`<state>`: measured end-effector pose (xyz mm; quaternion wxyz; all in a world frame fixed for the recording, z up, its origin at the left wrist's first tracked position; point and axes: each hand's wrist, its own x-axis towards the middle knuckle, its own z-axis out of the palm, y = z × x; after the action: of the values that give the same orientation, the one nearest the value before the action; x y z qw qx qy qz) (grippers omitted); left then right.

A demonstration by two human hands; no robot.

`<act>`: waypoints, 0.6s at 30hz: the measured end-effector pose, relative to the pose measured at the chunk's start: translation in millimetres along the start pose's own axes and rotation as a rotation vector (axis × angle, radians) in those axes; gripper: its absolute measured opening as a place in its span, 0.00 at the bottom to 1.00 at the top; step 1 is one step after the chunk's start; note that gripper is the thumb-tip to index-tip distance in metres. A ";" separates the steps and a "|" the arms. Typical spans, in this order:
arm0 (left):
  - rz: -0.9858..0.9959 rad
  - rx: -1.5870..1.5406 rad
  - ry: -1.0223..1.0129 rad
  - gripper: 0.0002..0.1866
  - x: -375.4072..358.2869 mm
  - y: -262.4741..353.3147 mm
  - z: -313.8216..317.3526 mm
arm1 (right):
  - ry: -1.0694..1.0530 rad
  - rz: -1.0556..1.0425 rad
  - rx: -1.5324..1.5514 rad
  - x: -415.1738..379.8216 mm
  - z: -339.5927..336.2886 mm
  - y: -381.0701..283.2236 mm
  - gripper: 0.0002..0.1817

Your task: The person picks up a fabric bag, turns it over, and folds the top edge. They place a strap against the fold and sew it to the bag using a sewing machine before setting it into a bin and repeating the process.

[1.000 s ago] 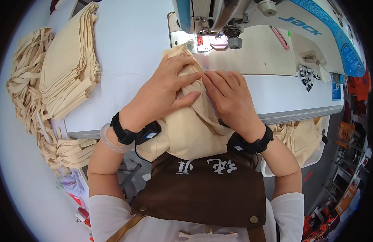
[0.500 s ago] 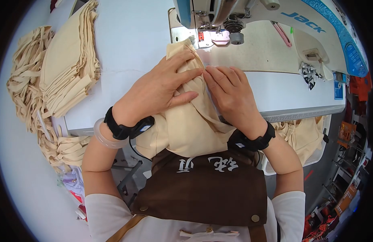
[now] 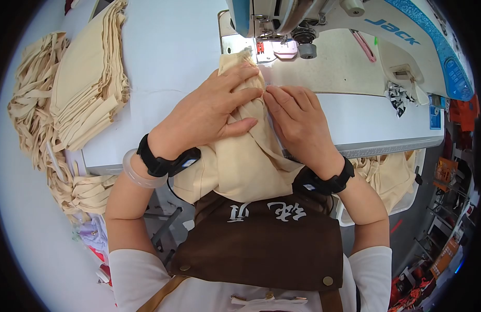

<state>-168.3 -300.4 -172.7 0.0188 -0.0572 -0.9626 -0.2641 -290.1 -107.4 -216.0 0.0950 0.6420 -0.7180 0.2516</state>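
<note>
A folded piece of cream cloth point(image 3: 245, 169) runs from my lap over the table edge up to the sewing machine point(image 3: 334, 15). Its narrow far end lies just in front of the lit needle area. My left hand point(image 3: 212, 106) rests on top of the cloth, fingers stretched and thumb apart, pressing it down. On the cloth's right edge, my right hand point(image 3: 303, 122) has its thumb and fingertips closed, pinching the edge near my left fingertips. The right thumb is mostly hidden.
Stacked cream cloth panels point(image 3: 89, 78) and a heap of cream straps point(image 3: 35, 104) are at the left. Pink-handled snips point(image 3: 363, 46) lie under the machine arm. A white bin point(image 3: 409, 195) with more cream cloth stands below the table's right side.
The cloth's far end has shifted slightly to the right, and my left hand's fingers have moved a little with it. My right hand stays almost still, at the same edge.
</note>
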 end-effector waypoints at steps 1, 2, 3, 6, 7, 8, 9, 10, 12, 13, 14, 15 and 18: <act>0.002 -0.009 -0.009 0.25 0.4 -0.9 -0.5 | -0.002 0.002 0.000 -0.1 0.0 -0.2 0.21; 0.005 -0.018 -0.018 0.26 0.8 -1.8 -0.9 | -0.004 0.004 0.000 0.0 0.0 -0.2 0.20; 0.013 -0.008 -0.016 0.26 1.1 -2.7 -1.0 | -0.007 0.005 -0.001 -0.1 -0.1 0.0 0.20; 0.026 0.007 -0.011 0.26 0.7 -4.0 0.3 | 0.002 0.008 0.018 0.1 -1.0 -0.2 0.20; 0.024 0.006 -0.011 0.26 0.7 -4.3 0.5 | 0.008 0.012 0.033 0.9 -1.4 0.4 0.20; 0.021 0.005 -0.012 0.26 0.4 -4.3 0.8 | 0.013 0.017 0.049 1.7 -1.6 0.8 0.20; 0.018 0.000 -0.013 0.26 0.2 -3.9 0.8 | 0.019 0.022 0.066 1.9 -1.8 0.7 0.20; 0.014 -0.004 -0.014 0.25 0.0 -3.7 0.7 | 0.019 0.019 0.065 1.9 -1.8 0.5 0.20; 0.012 -0.007 -0.015 0.25 -0.1 -3.7 0.3 | 0.020 0.016 0.062 1.7 -1.6 -0.1 0.20; 0.013 -0.006 -0.014 0.25 -0.1 -3.8 0.3 | 0.021 0.016 0.058 1.9 -1.6 -0.3 0.20; 0.014 -0.007 -0.014 0.25 -0.2 -3.8 0.6 | 0.022 0.017 0.055 1.9 -1.9 -0.6 0.20; 0.015 -0.010 -0.013 0.25 -0.1 -4.2 1.1 | 0.022 0.018 0.051 1.7 -2.0 -0.6 0.20; 0.017 -0.029 -0.010 0.25 -0.1 -5.3 2.0 | 0.016 0.012 0.025 0.3 -1.2 -0.4 0.21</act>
<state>-168.8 -304.0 -177.1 0.0155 -0.0669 -0.9582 -0.2776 -290.0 -107.1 -214.8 0.0912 0.6369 -0.7177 0.2662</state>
